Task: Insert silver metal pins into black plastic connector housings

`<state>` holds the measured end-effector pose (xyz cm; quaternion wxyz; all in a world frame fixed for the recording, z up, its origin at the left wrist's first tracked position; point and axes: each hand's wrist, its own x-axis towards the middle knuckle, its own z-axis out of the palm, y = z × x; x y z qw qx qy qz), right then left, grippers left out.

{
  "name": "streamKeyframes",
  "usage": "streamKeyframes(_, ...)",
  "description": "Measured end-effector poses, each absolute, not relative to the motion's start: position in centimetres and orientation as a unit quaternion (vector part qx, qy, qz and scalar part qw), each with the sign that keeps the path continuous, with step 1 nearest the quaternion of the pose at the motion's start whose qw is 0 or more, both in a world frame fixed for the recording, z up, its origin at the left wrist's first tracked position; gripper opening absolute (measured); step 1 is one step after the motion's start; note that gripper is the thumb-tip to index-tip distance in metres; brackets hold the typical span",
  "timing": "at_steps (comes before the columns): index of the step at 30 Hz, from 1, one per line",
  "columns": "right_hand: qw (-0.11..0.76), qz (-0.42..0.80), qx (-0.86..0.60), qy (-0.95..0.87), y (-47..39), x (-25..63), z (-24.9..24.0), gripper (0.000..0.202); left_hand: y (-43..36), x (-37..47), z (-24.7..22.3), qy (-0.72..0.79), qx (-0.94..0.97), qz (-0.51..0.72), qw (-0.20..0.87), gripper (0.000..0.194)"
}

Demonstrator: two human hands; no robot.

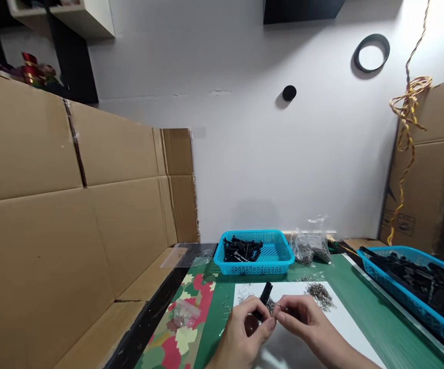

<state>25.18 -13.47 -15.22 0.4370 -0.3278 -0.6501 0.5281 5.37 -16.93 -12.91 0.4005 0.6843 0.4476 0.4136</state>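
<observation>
My left hand (pixel 244 332) is closed round a small, narrow black part (pixel 267 293), whose upper end sticks up above the fingers. Close beside it, my right hand (pixel 302 320) has thumb and forefinger pinched together at the part's lower end; what they grip is too small to make out. Both hands are over a white sheet (pixel 283 343). A pile of small metal pieces (pixel 319 296), perhaps screws or pins, lies on the sheet beyond my right hand. More small metal pieces (pixel 247 294) are scattered behind my left hand, and some show between the two hands.
A blue basket (pixel 254 268) with black parts stands at the back, beside clear bags (pixel 312 251) of small pieces. Another blue basket (pixel 409 287), full of black parts, is at right. A small plastic bag (pixel 185 312) lies on patterned cloth. Cardboard (pixel 129 220) walls the left side.
</observation>
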Motion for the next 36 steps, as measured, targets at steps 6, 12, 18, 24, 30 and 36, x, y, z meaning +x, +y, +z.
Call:
streamKeyframes(6, 0.441, 0.486, -0.316, -0.685, -12.5, 24.9, -15.8, 0.055, -15.8, 4.9, -14.5, 0.436, 0.711, 0.421, 0.357, 0.053)
streamKeyframes(12, 0.418, 0.453, -0.303, -0.727, -12.0, 25.4, -16.4, 0.052, -15.3, 4.4, -15.1, 0.421, 0.715, 0.437, 0.347, 0.052)
streamKeyframes(18, 0.397, 0.396, -0.308, -0.769, -12.1, 25.5, -16.2, 0.048, -15.1, 4.1, -15.4, 0.409, 0.707, 0.439, 0.375, 0.048)
streamKeyframes(24, 0.381, 0.398, -0.304, -0.777, -11.2, 25.9, -17.3, 0.042, -14.8, 4.0, -15.9, 0.41, 0.692, 0.452, 0.387, 0.047)
streamKeyframes(30, 0.391, 0.361, -0.295, -0.793, -11.5, 26.2, -17.0, 0.026, -15.5, 4.3, -15.2, 0.418, 0.701, 0.449, 0.364, 0.049)
streamKeyframes(36, 0.485, 0.199, -0.256, -0.812, -13.5, 26.6, -14.3, 0.013, -16.5, 5.0, -14.0, 0.383, 0.686, 0.451, 0.423, 0.057)
